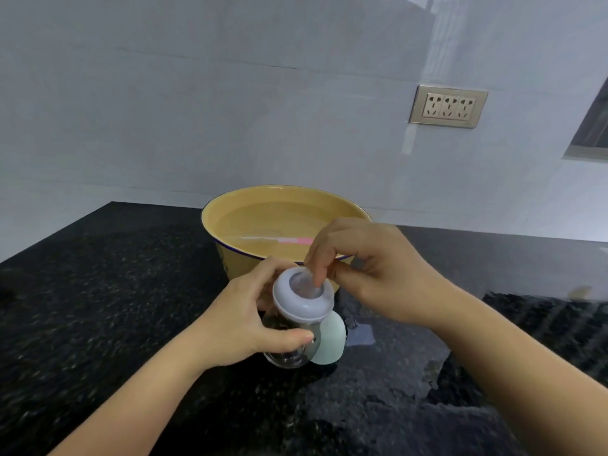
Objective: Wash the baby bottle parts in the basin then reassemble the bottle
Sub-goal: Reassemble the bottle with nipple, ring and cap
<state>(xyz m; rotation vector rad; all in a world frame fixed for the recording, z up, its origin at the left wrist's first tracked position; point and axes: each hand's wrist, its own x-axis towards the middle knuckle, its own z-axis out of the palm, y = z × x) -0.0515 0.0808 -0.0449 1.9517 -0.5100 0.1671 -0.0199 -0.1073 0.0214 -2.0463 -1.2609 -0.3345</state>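
Two hands meet over a black speckled table [115, 307] in the head view, just in front of a yellow basin [230, 222]. The left hand [243, 327] grasps the clear glass bottle [289, 355], its thumb lying across the near side of the glass and its fingers wrapped round the far side just under the collar. The bottle leans a little toward the camera, its mouth turned up. A pale lavender collar [297, 306] sits on the bottle's neck, and the clear nipple [304, 287] shows inside the collar's opening. The right hand [371, 268] comes in from above with its fingers curled. Fingertip and thumb close together at the nipple, probably pinching it, though the clear silicone is blurred there. A pale green cap [329, 340] lies on the table just behind the bottle, partly hidden by it. A wet patch [360, 334] shines on the table beside the cap. The basin holds water, and a brush [296, 240] with a pink handle lies in it near the front rim. On the pale wall behind, to the right, sits a triple socket plate [448, 106].
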